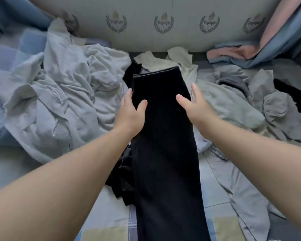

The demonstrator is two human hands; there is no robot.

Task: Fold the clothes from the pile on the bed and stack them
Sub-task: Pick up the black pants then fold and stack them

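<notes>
Two hands (130, 112) (194, 106) flank long, flat black trousers (165, 145).

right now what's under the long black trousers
Beneath the black trousers, a crumpled black garment pokes out left, a pale grey shirt right; the rest is covered.

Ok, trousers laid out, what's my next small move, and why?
Probably close the right hand on the right edge of the long black trousers: they lie flat lengthwise, the left hand pinches its side, the right is open beside the cloth.
</notes>
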